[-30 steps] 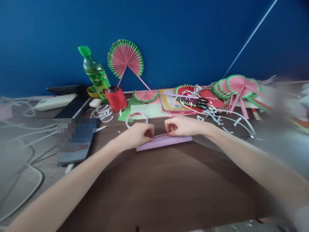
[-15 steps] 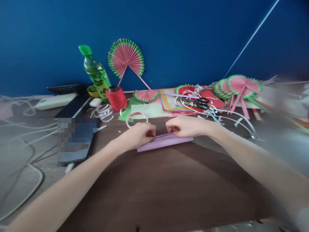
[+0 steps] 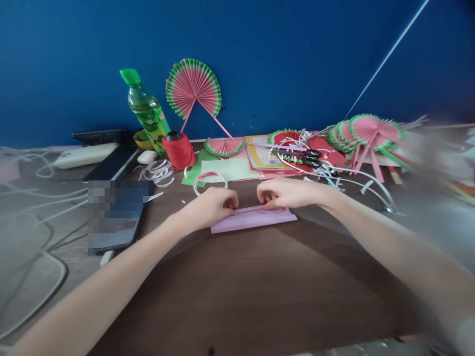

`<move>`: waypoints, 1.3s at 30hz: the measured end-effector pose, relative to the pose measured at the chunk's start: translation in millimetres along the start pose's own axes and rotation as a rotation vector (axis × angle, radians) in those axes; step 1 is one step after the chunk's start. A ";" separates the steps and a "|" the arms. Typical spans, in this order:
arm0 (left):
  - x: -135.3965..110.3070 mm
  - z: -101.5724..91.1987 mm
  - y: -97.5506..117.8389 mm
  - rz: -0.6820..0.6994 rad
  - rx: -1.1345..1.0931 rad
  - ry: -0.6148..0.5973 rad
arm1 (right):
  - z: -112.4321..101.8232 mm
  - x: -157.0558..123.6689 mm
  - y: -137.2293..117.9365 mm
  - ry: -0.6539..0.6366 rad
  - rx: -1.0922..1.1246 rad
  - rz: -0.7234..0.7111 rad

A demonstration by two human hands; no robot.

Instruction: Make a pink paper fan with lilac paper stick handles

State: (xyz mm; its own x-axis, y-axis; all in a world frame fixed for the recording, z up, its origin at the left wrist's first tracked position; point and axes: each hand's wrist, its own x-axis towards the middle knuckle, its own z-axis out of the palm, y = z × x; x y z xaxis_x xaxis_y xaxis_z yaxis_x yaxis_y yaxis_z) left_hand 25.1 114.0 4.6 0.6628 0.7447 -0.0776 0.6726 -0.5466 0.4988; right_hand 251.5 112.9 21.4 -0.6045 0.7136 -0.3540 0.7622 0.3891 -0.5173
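A folded strip of lilac paper [image 3: 252, 222] lies on the brown table [image 3: 237, 287] between my hands. My left hand [image 3: 218, 202] is closed on the far edge of the paper near its left end, fingers curled and thumb pressed down. Toward the right end, my right hand [image 3: 280, 194] pinches the same far edge, its fingertips bent inward. A folded lip runs along that edge between the two hands. Parts of the paper are covered by my fingers. Just behind my left hand lies a white and pink ring [image 3: 200, 184].
At the back stand a green drink bottle [image 3: 146, 116], a red thread spool [image 3: 178, 151] and a pleated watermelon fan [image 3: 193, 89]. Scissors [image 3: 309, 156] rest among paper scraps, with more pleated fans [image 3: 374, 132] to the right. A phone [image 3: 126, 217] and white cables [image 3: 55, 262] lie left.
My right hand has shifted slightly right along the paper's far edge, and its fingers have moved a little. The left hand stays nearly in place.
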 end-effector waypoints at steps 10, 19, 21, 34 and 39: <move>-1.7 -3.9 3.9 -0.033 -0.002 -0.036 | 1.9 4.3 1.8 0.061 0.005 0.004; -0.8 0.9 2.5 0.120 0.084 0.060 | 5.0 3.3 -2.9 0.123 0.065 -0.025; -0.6 -0.6 3.0 0.113 0.058 0.039 | 4.9 2.8 -2.6 0.092 0.124 -0.021; -3.3 -6.0 4.7 -0.011 -0.040 -0.066 | -1.4 2.1 2.5 -0.049 0.125 -0.005; -2.9 -5.2 5.2 -0.048 -0.042 -0.058 | -2.8 0.9 -1.4 0.063 0.082 -0.135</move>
State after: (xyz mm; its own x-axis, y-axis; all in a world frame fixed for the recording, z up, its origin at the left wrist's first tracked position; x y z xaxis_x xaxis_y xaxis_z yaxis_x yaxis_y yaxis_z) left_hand 25.0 111.0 12.0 0.6491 0.7455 -0.1513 0.6904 -0.4938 0.5286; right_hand 250.5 114.6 24.0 -0.6827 0.6942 -0.2282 0.6518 0.4374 -0.6195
